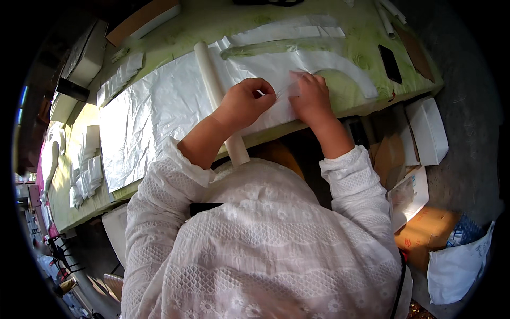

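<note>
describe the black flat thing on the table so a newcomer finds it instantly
Start at the green-patterned table and follow it to its far right end, beyond the right hand. There, past the curved white sheet, lies a small black slab, alone on bare green. It is the only dark, rigid rectangle among pale papers and rolls.

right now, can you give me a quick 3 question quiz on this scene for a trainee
1. True or false: the left hand and right hand meet over the white sheet.
2. What lies just left of the left hand? A) a black flat device B) a white paper roll C) a cardboard box
3. Fill in: the table is covered in a ____ patterned cloth.

Key:
1. True; both pinch a small clear piece between them.
2. B, the white paper roll. The black flat device lies far right; the cardboard box sits on the floor.
3. Green.
</note>
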Demonstrator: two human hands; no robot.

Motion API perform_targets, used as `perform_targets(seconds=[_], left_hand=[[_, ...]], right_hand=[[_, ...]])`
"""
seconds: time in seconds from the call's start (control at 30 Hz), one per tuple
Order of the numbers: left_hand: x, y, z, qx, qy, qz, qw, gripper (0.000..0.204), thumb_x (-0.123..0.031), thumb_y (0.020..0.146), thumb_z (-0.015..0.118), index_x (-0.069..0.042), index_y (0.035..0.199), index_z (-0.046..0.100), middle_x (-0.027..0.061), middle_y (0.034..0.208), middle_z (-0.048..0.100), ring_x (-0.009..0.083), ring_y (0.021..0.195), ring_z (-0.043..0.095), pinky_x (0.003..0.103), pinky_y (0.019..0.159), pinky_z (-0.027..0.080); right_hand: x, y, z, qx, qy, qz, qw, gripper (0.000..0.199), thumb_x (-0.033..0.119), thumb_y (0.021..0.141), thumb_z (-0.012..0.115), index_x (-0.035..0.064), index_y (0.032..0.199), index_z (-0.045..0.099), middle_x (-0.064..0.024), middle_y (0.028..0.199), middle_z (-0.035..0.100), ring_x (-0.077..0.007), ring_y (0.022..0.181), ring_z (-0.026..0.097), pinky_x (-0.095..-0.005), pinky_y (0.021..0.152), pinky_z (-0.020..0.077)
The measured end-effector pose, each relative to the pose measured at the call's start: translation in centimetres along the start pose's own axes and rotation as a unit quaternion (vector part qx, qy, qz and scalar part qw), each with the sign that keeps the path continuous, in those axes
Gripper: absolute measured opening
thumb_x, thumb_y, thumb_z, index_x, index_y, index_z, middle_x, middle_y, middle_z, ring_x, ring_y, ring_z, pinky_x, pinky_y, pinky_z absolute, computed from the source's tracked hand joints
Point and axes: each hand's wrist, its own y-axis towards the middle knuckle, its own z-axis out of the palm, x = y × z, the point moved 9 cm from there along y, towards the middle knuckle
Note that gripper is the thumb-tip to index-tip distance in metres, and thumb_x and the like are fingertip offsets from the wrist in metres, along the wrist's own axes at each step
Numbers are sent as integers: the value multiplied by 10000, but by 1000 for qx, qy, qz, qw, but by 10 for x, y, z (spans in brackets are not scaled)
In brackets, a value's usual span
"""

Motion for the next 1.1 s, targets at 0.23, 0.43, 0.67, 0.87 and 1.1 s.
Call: perform_targets(seconds=[0.23, 0.43, 0.67, 0.87, 1.1], left_hand=[[6, -23, -80, -106, -427, 77, 895, 499, -225, 940, 746, -32, 1340, 519, 34, 1100, 641, 125, 937, 616, 314, 866, 502], [112, -90, -193, -323, -264, 40, 908, 396, -138, 964, 700, -61, 1327, 563, 21, 1075, 683, 104, 913, 625, 287, 820, 505], [104, -138, -189, -475, 260, 74, 838, 566, -102, 892, 693, -129, 1431, 523, 140, 1395, 562, 333, 1342, 479, 448, 1129, 398], [93, -75, -104, -293, 215, 150, 919, 532, -97, 829, 605, -113, 1361, 590, 129, 1355, 622, 328, 1349, 506, 467, 1137, 375], [111, -55, -127, -178, 268, 16, 947, 257, -314, 904, 700, -181, 1117, 751, 48, 1341, 647, 312, 1314, 538, 466, 1114, 387]], right_hand=[[141, 17, -20, -27, 210, -256, 943, 591, 100, 798, 762, 113, 1370, 614, -119, 1465, 519, -364, 1272, 521, -464, 1060, 462], [111, -14, 1, 8, 305, -138, 942, 421, 85, 871, 715, 96, 1289, 665, -126, 1373, 600, -348, 1258, 554, -444, 1069, 468], [102, -34, 22, 45, 294, -117, 948, 259, 97, 887, 716, 76, 1145, 716, -115, 1233, 679, -327, 1172, 613, -421, 1015, 507], [127, -44, 22, 63, 308, -148, 938, 248, 91, 879, 716, 72, 1127, 717, -121, 1233, 678, -328, 1179, 609, -419, 1012, 508], [144, -49, 33, 101, 327, -151, 927, 260, 86, 863, 727, 70, 1122, 715, -127, 1219, 686, -337, 1151, 621, -420, 991, 513]])
